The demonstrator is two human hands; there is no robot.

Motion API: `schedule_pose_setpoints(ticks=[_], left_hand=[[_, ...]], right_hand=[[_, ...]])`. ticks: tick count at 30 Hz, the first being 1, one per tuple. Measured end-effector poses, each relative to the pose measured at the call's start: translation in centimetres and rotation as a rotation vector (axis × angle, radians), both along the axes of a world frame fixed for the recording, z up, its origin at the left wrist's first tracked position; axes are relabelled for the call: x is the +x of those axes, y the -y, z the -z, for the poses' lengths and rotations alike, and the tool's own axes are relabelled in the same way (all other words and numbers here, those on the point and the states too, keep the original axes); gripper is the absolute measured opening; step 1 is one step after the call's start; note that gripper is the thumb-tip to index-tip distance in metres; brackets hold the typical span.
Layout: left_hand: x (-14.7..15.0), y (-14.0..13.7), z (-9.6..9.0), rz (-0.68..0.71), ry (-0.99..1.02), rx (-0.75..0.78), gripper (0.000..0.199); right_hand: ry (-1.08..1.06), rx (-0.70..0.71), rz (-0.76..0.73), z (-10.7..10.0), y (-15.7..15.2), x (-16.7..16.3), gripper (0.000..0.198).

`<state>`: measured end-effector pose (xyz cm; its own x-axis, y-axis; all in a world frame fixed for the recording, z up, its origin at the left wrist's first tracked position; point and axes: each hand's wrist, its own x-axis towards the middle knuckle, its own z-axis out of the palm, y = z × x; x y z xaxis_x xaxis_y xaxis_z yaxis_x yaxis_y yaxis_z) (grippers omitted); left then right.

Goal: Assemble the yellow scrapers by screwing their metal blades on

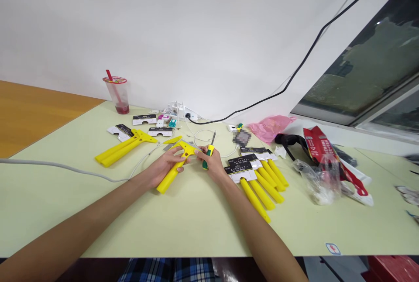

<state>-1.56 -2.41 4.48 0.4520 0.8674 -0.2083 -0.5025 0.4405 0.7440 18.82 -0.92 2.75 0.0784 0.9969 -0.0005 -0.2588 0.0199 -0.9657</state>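
Observation:
My left hand (pixel 165 163) is closed around a yellow scraper (pixel 169 178), its handle slanting down toward me and its wide head facing away. My right hand (pixel 215 165) grips a screwdriver (pixel 209 154) with a green and yellow handle, its metal shaft pointing up and away. The right fingertips also touch the right end of the scraper's head. Just beyond that head lie a yellow plastic piece (pixel 172 140) and a small grey plate. Yellow scrapers (pixel 119 149) lie to the left, and several carded yellow scrapers (pixel 262 188) lie beside my right hand.
A plastic cup (pixel 118 96) with a red straw stands at the back left. Black-and-white cards (pixel 160 132) lie near a power strip (pixel 183 111) with cables. A pink bag (pixel 270 128), clear plastic (pixel 322 181) and red packaging (pixel 319 146) are on the right. A grey cable (pixel 72 168) crosses the left side.

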Motion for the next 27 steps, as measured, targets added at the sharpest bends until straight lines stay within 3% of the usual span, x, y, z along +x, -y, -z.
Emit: schedule_pose_setpoints(ticks=[15, 27], left_hand=[[0.02, 0.41, -0.84, -0.040, 0.015, -0.031, 0.055], [-0.11, 0.19, -0.11, 0.031, 0.011, 0.028, 0.056]], right_hand=[[-0.141, -0.043, -0.022, -0.65, 0.46, -0.20, 0.058], [-0.107, -0.035, -0.048, -0.21, 0.13, -0.11, 0.063]])
